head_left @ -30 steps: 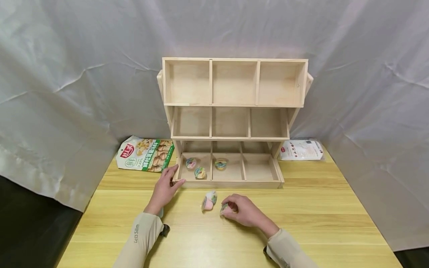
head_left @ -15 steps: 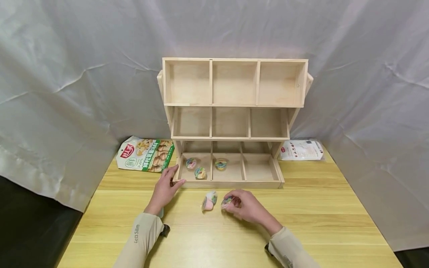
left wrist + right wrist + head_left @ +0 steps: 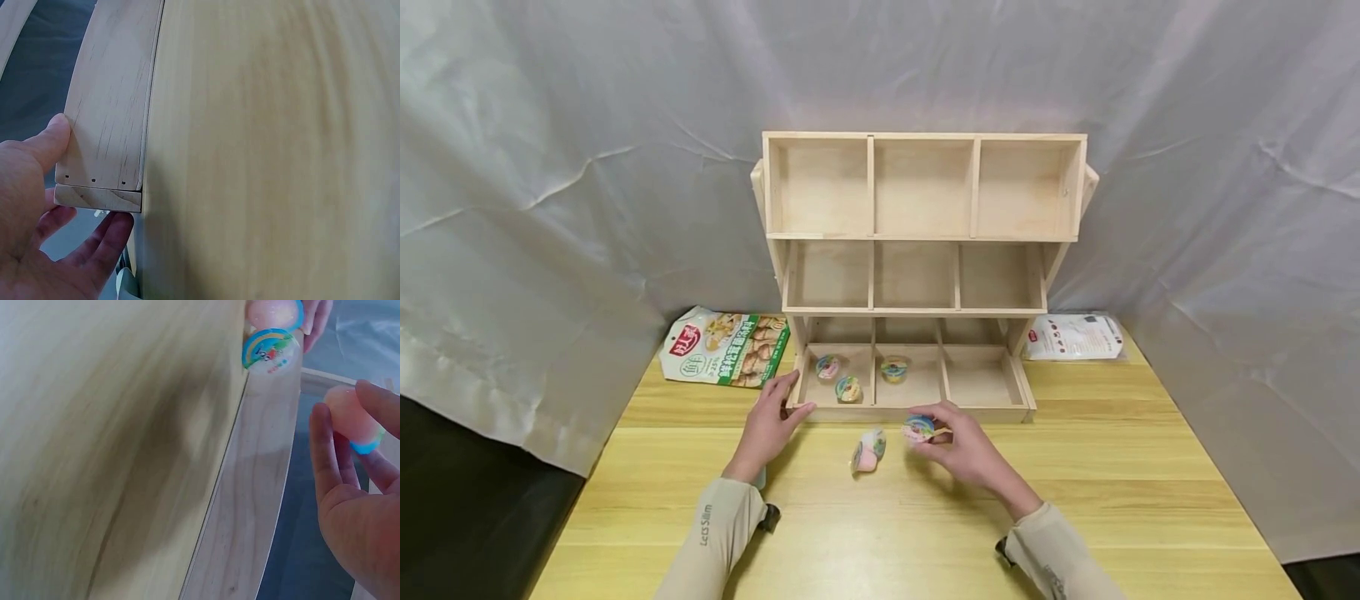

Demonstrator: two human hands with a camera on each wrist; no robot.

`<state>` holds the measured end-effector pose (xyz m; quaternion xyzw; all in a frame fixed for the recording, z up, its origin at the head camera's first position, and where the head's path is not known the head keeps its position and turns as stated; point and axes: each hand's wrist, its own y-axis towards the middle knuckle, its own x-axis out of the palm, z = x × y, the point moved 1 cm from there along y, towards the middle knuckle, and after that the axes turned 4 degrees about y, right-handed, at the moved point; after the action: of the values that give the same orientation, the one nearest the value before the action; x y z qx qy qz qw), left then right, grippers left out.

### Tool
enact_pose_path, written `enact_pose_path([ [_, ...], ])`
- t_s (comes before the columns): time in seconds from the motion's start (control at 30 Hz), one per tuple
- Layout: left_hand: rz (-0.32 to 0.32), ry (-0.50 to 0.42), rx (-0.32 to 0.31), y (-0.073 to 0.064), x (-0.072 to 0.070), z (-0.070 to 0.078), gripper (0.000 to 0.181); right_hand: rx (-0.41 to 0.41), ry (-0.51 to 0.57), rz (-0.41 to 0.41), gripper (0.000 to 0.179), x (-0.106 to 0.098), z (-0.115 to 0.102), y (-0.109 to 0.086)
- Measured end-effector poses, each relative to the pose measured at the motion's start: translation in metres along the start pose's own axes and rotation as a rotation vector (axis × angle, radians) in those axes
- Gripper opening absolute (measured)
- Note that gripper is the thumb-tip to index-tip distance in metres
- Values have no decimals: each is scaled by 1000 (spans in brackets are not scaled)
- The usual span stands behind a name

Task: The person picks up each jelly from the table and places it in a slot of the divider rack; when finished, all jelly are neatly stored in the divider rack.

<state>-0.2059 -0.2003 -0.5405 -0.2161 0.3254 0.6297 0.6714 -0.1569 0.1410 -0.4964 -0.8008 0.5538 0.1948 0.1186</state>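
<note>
My left hand [image 3: 767, 427] holds the front left corner of a three-tier wooden rack [image 3: 917, 413], thumb on the front board [image 3: 112, 94] and fingers around the end. My right hand [image 3: 966, 448] pinches a pink jelly cup [image 3: 918, 428] just in front of the rack's bottom tray. In the right wrist view its pink cup [image 3: 350, 415] sits between thumb and fingers, the blue-edged lid partly hidden. Two more jelly cups, one pink [image 3: 866, 457] and one beside it [image 3: 878, 442], lie together on the table. Inside the bottom tray are jelly cups at left [image 3: 848, 388] and middle [image 3: 893, 369].
Another jelly cup [image 3: 827, 367] lies in the left bottom compartment. A green and white food packet [image 3: 724, 347] rests left of the rack, and a white packet [image 3: 1073, 337] right of it. Grey cloth [image 3: 587, 208] hangs behind and beside the wooden table [image 3: 1112, 483].
The right hand has lifted the jelly cup off the table and moved it forward and slightly right, turning its lid into view. The left hand stays at the rack corner.
</note>
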Motion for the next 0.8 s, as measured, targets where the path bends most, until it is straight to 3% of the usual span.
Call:
enact_pose_path([
  [0.23, 1, -1, 1, -1, 0, 0, 72, 15, 140, 13, 47, -4, -6, 2],
  [0.47, 6, 6, 14, 0, -1, 1, 73, 64, 351, -22, 56, -9, -4, 3],
  [0.8, 4, 27, 5, 0, 1, 0, 73, 99, 361, 14, 50, -11, 2, 5],
])
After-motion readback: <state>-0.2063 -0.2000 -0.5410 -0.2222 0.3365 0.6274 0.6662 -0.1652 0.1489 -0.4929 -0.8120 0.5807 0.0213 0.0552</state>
